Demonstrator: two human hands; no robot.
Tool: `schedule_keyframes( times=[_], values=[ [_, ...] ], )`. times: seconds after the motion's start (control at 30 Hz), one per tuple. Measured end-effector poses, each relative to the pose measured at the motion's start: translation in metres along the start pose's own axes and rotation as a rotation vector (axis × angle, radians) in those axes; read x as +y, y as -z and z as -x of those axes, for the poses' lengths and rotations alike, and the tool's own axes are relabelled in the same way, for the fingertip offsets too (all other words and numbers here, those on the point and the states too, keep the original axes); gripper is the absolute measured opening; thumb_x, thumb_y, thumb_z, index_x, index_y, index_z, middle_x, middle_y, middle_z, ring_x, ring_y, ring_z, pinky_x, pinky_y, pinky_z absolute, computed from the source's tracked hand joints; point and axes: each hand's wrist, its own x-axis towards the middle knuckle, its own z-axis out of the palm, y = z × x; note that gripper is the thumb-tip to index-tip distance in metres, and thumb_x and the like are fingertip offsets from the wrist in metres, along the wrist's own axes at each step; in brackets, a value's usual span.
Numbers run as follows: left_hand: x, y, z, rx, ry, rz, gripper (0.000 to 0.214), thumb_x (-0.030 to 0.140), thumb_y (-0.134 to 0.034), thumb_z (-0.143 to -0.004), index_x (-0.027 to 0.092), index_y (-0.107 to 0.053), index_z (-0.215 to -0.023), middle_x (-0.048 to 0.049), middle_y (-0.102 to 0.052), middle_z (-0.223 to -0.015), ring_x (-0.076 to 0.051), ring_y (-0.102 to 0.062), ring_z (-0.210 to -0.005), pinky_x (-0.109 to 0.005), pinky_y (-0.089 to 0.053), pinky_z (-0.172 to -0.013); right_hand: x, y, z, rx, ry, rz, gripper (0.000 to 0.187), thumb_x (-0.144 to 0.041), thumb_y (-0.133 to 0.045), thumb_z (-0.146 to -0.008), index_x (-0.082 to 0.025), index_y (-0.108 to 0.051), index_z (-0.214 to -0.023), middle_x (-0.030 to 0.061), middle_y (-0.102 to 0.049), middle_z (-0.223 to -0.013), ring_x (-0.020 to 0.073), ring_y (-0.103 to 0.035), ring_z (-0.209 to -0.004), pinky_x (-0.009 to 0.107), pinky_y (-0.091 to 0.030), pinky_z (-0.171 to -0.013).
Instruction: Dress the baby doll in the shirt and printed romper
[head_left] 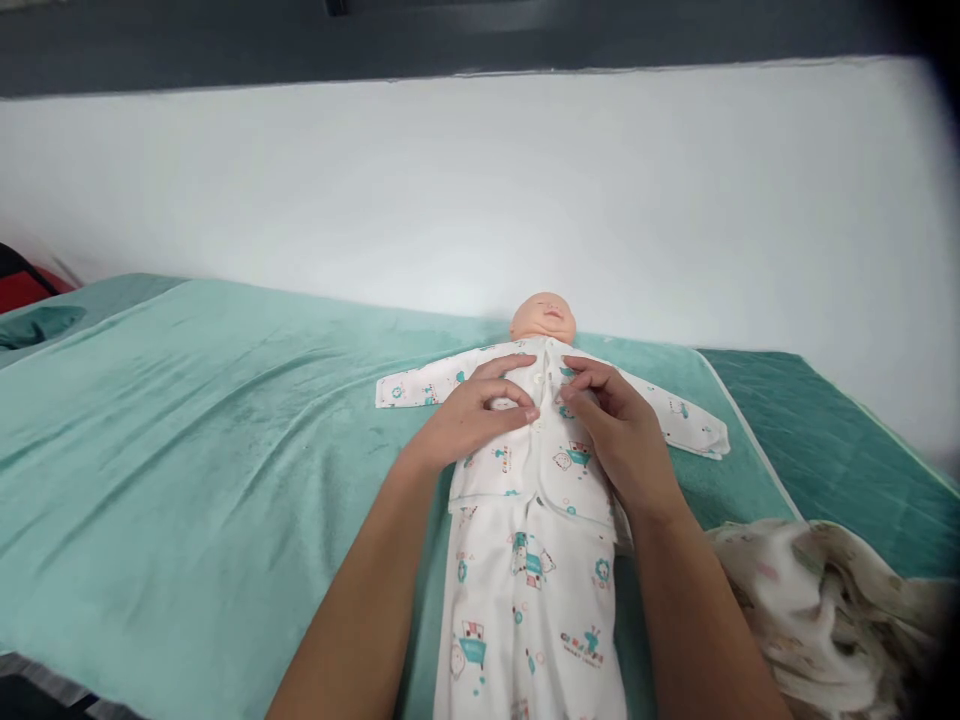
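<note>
A baby doll (pixel 543 318) lies face up on a teal towel (pixel 187 430), head toward the wall. It wears a white printed top (pixel 559 455) and matching trousers (pixel 525 610), with the sleeves spread out sideways. My left hand (pixel 476 415) rests on the doll's chest, fingers pinching the left edge of the top's front placket. My right hand (pixel 615 425) lies on the other side of the chest, its fingertips pressed on the placket's right edge. The fingertips of both hands almost meet at the row of snaps.
A crumpled white patterned cloth (pixel 817 600) lies at the lower right on the towel. A darker green mat (pixel 832 450) shows at the right. A white wall (pixel 450 190) runs behind the bed. Something red and black (pixel 22 280) sits at the far left.
</note>
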Motion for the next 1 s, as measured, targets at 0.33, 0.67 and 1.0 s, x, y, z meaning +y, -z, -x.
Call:
schedule_keyframes(
  times=[0.33, 0.67, 1.0],
  values=[
    [-0.001, 0.004, 0.002, -0.102, -0.045, -0.056, 0.012, 0.037, -0.068, -0.083, 0.026, -0.073, -0.083, 0.0042, -0.037, -0.155, -0.026, -0.024, -0.148, -0.043, -0.035, -0.113, -0.015, 0.015, 0.007, -0.326, 0.021, 0.292, 0.015, -0.043, -0.063, -0.086, -0.030, -0.070, -0.082, -0.0067, -0.039, -0.154, 0.0269, -0.029, -0.145, 0.047, -0.029, -0.115],
    [0.000, 0.003, 0.003, -0.093, -0.042, -0.034, 0.007, 0.028, -0.066, -0.082, 0.026, -0.072, -0.079, 0.0042, -0.039, -0.154, -0.028, -0.024, -0.149, -0.047, -0.034, -0.114, -0.013, 0.010, 0.014, -0.309, 0.086, 0.334, 0.008, -0.035, -0.068, -0.081, -0.028, -0.068, -0.078, -0.0048, -0.039, -0.154, 0.0277, -0.021, -0.149, 0.052, -0.022, -0.119],
    [0.002, 0.000, 0.002, -0.068, -0.010, 0.070, 0.010, 0.020, -0.064, -0.081, 0.025, -0.072, -0.075, 0.0042, -0.041, -0.153, -0.028, -0.028, -0.147, -0.050, -0.028, -0.117, -0.013, 0.008, 0.013, -0.273, 0.094, 0.322, 0.008, -0.033, -0.066, -0.081, -0.027, -0.069, -0.076, -0.0037, -0.042, -0.153, 0.0282, -0.027, -0.147, 0.050, -0.023, -0.119]
  ],
)
